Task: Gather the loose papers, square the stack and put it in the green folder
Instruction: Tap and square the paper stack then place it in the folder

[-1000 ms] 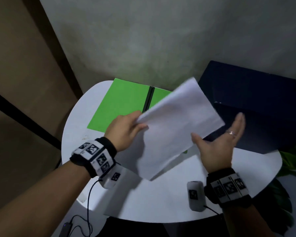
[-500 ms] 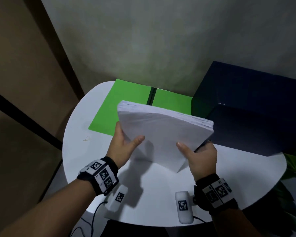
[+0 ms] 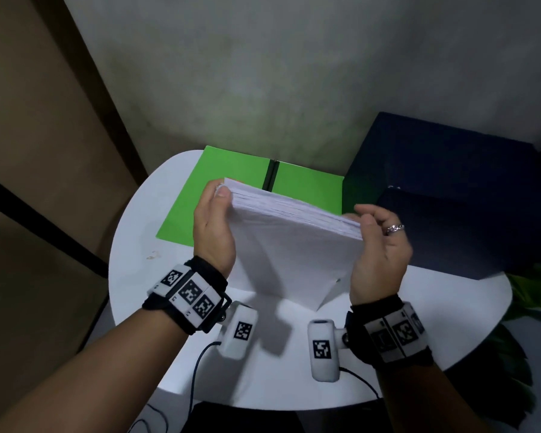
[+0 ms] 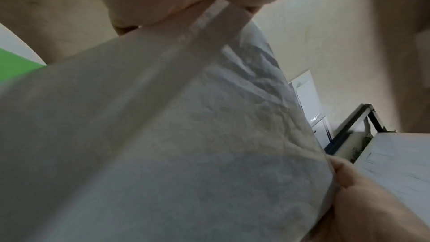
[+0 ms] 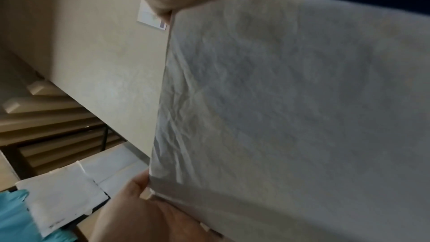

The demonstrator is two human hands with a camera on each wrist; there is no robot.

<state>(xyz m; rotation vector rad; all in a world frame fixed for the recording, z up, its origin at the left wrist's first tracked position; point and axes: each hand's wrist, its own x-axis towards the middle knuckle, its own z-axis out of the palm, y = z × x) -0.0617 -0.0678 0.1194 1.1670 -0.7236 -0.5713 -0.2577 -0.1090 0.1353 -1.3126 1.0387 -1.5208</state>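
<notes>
A thick stack of white papers (image 3: 291,245) stands on edge on the round white table (image 3: 434,310), tilted toward me, its top edge slightly fanned. My left hand (image 3: 214,223) grips its left side, thumb on the upper corner. My right hand (image 3: 377,245) holds the right side, fingers curled over the top right corner. Both wrist views are filled by the crumpled paper face (image 4: 186,135) (image 5: 291,108) with my fingers at its edges. The green folder (image 3: 219,189) lies open flat behind the stack, a dark spine down its middle.
A large dark blue box (image 3: 456,189) sits on the table's right rear, covering the folder's right edge. A grey wall is close behind. Green leaves (image 3: 537,295) show past the table's right rim. Cables hang off the near edge.
A second ago only my left hand held the papers, swinging them flat in the air. Both hands have since taken the stack by its sides and stood it on edge on the table.
</notes>
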